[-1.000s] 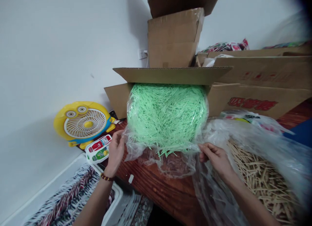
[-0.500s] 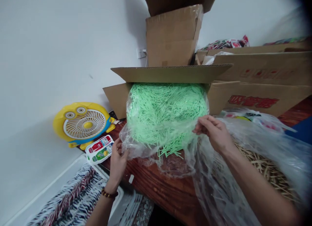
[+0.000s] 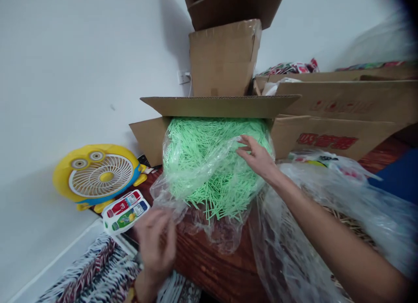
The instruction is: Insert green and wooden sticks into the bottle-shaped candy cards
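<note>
A mass of thin light-green sticks, like straws (image 3: 217, 194), fills a clear plastic bag (image 3: 196, 174) in an open cardboard box (image 3: 218, 106) lying toward me. My right hand (image 3: 256, 157) pinches the edge of the bag and holds it up over the straws. Smeared by motion, my left hand (image 3: 156, 242) is in front of the bag's lower left side, apart from it; its fingers are too blurred to read. Some straws stick out at the bag's mouth above the wooden table (image 3: 209, 264).
A yellow cartoon fan (image 3: 101, 176) and a card with printed bottles (image 3: 126, 211) stand at the left. A bin of striped wrapped pieces (image 3: 98, 272) is below. More cardboard boxes (image 3: 222, 59) rise behind; a clear bag of brown sticks (image 3: 346, 224) lies right.
My right hand has moved up and left, drawing the bag's edge over the straws. My left hand has let go of the bag and come down toward me.
</note>
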Demonstrator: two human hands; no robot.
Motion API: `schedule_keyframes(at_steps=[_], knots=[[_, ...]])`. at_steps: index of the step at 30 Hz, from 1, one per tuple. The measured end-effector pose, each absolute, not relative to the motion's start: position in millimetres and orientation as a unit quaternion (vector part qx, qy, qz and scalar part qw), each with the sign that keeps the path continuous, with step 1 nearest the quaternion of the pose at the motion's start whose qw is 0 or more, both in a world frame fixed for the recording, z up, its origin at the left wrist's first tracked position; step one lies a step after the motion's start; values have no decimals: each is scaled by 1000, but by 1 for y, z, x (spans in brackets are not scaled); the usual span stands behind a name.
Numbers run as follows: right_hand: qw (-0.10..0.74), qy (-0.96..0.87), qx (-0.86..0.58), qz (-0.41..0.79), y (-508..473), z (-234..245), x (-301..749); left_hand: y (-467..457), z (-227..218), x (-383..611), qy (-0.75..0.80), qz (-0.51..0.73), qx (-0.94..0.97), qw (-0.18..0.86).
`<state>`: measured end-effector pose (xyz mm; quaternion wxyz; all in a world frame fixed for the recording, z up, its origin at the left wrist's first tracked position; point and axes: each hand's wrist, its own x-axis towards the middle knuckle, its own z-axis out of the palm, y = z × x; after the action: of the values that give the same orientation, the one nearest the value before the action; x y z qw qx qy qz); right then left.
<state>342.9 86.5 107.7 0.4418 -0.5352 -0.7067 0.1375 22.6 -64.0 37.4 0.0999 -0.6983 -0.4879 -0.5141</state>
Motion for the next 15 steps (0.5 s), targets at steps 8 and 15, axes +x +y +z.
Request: schedule_keyframes(at_steps=[8,15], knots=[[186,-714,-662,-136,75,95,332,15,33,54,-595,-346,-722,77],[89,-682,-700,-193,82,82,370,101,57,28,-633,-311,-691,161]])
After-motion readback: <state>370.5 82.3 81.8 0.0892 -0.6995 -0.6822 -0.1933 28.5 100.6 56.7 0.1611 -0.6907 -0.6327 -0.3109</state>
